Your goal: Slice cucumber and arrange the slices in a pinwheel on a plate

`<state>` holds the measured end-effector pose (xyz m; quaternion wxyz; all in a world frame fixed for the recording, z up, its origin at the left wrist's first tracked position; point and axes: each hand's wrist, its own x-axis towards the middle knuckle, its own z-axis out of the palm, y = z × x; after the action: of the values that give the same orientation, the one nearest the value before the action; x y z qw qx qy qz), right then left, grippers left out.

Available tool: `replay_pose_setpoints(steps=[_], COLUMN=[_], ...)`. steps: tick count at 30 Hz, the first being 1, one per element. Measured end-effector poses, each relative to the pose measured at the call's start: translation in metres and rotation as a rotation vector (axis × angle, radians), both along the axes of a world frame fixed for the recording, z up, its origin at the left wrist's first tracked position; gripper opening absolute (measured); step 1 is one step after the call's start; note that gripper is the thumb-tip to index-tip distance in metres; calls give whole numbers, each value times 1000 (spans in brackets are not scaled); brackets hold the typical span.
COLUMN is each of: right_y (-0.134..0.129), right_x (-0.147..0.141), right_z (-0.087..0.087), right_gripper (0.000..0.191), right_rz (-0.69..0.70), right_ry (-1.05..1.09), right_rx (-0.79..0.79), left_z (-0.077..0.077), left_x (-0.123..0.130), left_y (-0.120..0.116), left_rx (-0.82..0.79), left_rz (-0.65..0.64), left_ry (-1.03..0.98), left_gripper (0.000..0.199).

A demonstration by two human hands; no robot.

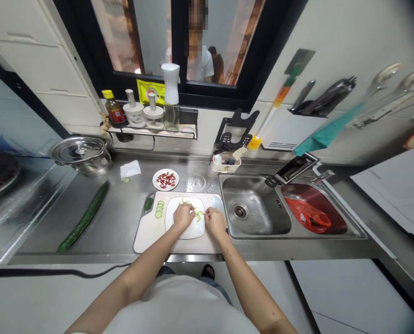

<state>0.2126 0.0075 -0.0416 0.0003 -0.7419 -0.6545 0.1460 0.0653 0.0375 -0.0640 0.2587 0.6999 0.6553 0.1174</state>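
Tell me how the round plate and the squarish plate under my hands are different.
Shape: the round plate is a circle; the squarish plate has rounded corners.
Size: the squarish plate is larger than the round plate.
Contents: the round plate holds red pieces; the squarish plate holds pale green slices.
Both plates are white.

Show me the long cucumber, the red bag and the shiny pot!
Cucumber [85, 216]: head view, middle of its green skin.
Red bag [307, 215]: head view, its crumpled side.
Pot [94, 163]: head view, its metal side.
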Motion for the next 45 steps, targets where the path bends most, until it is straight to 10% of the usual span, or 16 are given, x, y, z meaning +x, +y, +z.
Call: replay_pose_setpoints(steps=[39,45], right_y=[6,2], right_x=[-6,-14], right_z=[-3,-2], right_gripper=[23,22], right_rz=[-75,107], right_ry=[1,13], right_rx=[-48,-8], left_z=[7,9], left_x=[0,-2], left_y=[4,-3], left_rx=[-18,-3], left_rz=[-10,-13], left_ry=[-35,-14], left_gripper=[18,18])
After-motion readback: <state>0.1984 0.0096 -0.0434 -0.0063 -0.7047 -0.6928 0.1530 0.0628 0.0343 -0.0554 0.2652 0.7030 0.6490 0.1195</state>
